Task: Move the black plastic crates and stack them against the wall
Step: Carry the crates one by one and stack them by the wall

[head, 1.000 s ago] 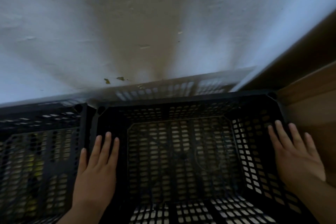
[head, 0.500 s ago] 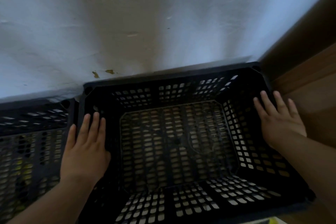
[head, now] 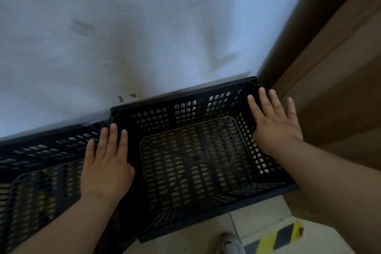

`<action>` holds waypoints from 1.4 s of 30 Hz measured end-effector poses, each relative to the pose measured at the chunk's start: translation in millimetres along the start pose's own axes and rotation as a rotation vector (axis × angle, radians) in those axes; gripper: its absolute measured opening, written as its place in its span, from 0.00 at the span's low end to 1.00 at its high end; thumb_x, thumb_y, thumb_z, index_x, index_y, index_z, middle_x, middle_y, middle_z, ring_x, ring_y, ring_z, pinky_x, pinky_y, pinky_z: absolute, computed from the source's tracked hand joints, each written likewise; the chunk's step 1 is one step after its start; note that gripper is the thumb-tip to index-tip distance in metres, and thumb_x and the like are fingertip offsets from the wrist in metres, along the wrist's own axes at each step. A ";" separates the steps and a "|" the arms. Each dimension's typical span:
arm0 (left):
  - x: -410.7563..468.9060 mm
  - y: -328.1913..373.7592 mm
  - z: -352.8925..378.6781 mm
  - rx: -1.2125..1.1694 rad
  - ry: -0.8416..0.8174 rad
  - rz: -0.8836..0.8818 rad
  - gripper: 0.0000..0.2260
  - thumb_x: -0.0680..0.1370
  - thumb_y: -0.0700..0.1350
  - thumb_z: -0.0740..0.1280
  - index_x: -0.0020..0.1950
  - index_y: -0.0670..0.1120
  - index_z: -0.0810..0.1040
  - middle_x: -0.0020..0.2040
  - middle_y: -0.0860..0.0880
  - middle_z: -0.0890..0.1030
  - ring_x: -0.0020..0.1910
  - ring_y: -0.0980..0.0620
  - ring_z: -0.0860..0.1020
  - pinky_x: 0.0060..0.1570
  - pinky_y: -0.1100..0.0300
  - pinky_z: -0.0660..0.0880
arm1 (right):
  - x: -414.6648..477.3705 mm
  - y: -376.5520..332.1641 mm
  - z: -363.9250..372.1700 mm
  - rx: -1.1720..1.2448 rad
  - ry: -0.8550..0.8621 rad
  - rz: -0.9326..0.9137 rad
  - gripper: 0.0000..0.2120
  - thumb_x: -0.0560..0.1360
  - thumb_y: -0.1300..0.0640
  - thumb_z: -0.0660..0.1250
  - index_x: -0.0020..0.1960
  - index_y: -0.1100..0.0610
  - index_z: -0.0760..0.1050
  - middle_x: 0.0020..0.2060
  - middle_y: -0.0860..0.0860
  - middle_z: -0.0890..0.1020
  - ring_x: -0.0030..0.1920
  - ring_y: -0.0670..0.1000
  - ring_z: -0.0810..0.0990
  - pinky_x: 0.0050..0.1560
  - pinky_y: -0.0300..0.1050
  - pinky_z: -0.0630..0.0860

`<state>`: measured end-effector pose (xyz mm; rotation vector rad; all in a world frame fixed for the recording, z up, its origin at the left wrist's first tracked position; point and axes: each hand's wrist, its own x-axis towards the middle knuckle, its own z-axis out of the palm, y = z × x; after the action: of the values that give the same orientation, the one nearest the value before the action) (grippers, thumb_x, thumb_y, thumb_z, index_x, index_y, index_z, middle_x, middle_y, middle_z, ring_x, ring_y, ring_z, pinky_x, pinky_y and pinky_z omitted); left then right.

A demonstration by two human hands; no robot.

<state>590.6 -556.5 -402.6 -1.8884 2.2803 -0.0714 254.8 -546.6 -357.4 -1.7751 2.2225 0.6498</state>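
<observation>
The black crate (head: 195, 154) sits with its far rim against the white wall (head: 144, 27), its right end by a brown wooden panel (head: 334, 80). The left hand (head: 106, 167) lies flat, fingers spread, on its left rim; the right hand (head: 276, 121) lies flat on its right rim, neither gripping. A second crate (head: 37, 171) adjoins it on the left. Below lies tiled floor (head: 195, 237) with yellow-black tape (head: 274, 237).

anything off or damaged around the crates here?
Nothing serious. The crate under both hands sits against the white wall, level with its neighbour crate. Only oddities: small yellowish flecks and a faint smudge on the wall.
</observation>
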 end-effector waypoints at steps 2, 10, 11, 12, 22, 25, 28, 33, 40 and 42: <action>-7.5 -1.6 -29.6 -0.005 0.021 0.025 0.37 0.74 0.50 0.62 0.76 0.45 0.44 0.73 0.47 0.37 0.72 0.51 0.36 0.61 0.56 0.19 | -31.0 -4.3 -16.6 0.053 0.052 0.020 0.38 0.78 0.51 0.53 0.73 0.49 0.26 0.71 0.50 0.25 0.73 0.53 0.27 0.70 0.58 0.29; -69.5 26.3 -144.7 0.037 0.097 0.201 0.34 0.78 0.52 0.52 0.75 0.47 0.33 0.73 0.47 0.29 0.73 0.47 0.31 0.60 0.51 0.21 | -188.6 7.4 -51.8 0.258 0.207 0.142 0.38 0.78 0.51 0.53 0.71 0.48 0.24 0.65 0.47 0.23 0.73 0.52 0.27 0.69 0.56 0.29; -78.7 35.9 -156.8 0.012 0.109 0.230 0.34 0.78 0.52 0.52 0.75 0.47 0.33 0.72 0.48 0.28 0.73 0.47 0.31 0.63 0.51 0.23 | -209.0 13.6 -50.9 0.281 0.216 0.174 0.38 0.78 0.52 0.53 0.70 0.48 0.24 0.65 0.48 0.23 0.73 0.52 0.27 0.69 0.56 0.28; -88.1 47.8 -168.8 -0.007 0.106 0.259 0.34 0.78 0.53 0.52 0.75 0.47 0.33 0.71 0.48 0.27 0.73 0.48 0.30 0.67 0.50 0.27 | -229.0 21.1 -48.6 0.301 0.222 0.208 0.38 0.78 0.53 0.53 0.71 0.48 0.24 0.65 0.48 0.23 0.73 0.52 0.27 0.68 0.56 0.28; -216.0 220.6 -221.3 -0.083 0.204 0.804 0.37 0.77 0.55 0.56 0.70 0.46 0.30 0.70 0.46 0.27 0.70 0.50 0.30 0.61 0.52 0.21 | -434.7 150.7 28.2 0.340 0.167 0.627 0.37 0.76 0.61 0.48 0.66 0.48 0.20 0.62 0.48 0.19 0.59 0.49 0.15 0.61 0.54 0.18; -260.5 274.4 -228.8 -0.075 0.193 0.965 0.42 0.64 0.54 0.74 0.73 0.43 0.61 0.75 0.41 0.59 0.72 0.45 0.56 0.68 0.54 0.29 | -497.6 199.4 61.3 0.344 0.174 0.790 0.38 0.75 0.60 0.50 0.66 0.48 0.21 0.60 0.48 0.18 0.58 0.49 0.15 0.55 0.51 0.15; -306.5 332.4 -232.8 0.019 0.186 1.103 0.43 0.66 0.56 0.72 0.75 0.44 0.56 0.76 0.41 0.52 0.74 0.46 0.51 0.65 0.54 0.24 | -557.3 247.5 94.5 0.353 0.143 0.930 0.39 0.76 0.59 0.51 0.65 0.48 0.20 0.61 0.48 0.18 0.59 0.48 0.15 0.55 0.52 0.14; -372.8 434.2 -224.5 -0.032 0.221 1.252 0.44 0.51 0.48 0.79 0.65 0.40 0.74 0.67 0.39 0.73 0.68 0.44 0.62 0.72 0.53 0.37 | -646.5 322.2 153.9 0.394 0.130 1.094 0.38 0.76 0.60 0.50 0.66 0.47 0.21 0.65 0.48 0.22 0.63 0.47 0.19 0.54 0.50 0.13; -473.9 587.8 -230.5 -0.029 0.210 1.380 0.35 0.58 0.47 0.68 0.66 0.40 0.74 0.68 0.40 0.71 0.69 0.44 0.63 0.71 0.52 0.40 | -742.4 439.1 240.6 0.446 0.066 1.194 0.38 0.76 0.58 0.50 0.66 0.48 0.19 0.63 0.49 0.19 0.64 0.49 0.20 0.54 0.51 0.14; -505.5 632.0 -227.6 -0.044 0.241 1.383 0.35 0.58 0.46 0.65 0.65 0.40 0.74 0.67 0.39 0.73 0.68 0.43 0.62 0.71 0.52 0.40 | -763.7 473.5 265.3 0.456 0.053 1.200 0.38 0.76 0.58 0.49 0.64 0.48 0.18 0.62 0.49 0.18 0.64 0.49 0.19 0.52 0.51 0.13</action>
<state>29.1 41.9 -220.1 0.0128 3.1695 -0.0508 -41.7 320.3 -161.9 -0.1258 2.9818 0.1919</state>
